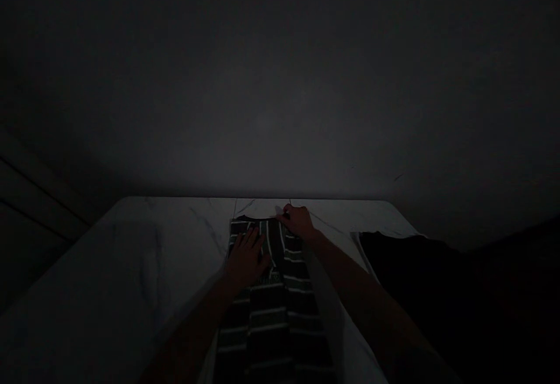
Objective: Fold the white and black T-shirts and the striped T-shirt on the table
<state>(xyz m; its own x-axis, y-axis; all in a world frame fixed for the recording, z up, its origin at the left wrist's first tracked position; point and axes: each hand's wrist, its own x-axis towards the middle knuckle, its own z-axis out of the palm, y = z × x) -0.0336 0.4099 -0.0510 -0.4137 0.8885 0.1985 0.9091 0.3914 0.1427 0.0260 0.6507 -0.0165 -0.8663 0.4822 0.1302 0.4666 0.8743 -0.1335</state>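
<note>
Our left hand (pixel 245 258) flat on dark green-and-white striped shirt (pixel 273 320), fingers spread. Our right hand (pixel 297 222) at shirt's dark collar (pixel 258 218), 12 o'clock end; fingers curled, pinch unclear. Shirt lies on white veined marble table (pixel 131 255); black cloth (pixel 406 267) at 3 o'clock.

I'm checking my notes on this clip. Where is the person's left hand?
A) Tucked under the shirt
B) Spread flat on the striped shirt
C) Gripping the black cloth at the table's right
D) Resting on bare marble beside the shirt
B. The left hand lies with fingers spread, palm down, on top of the striped shirt.
</note>
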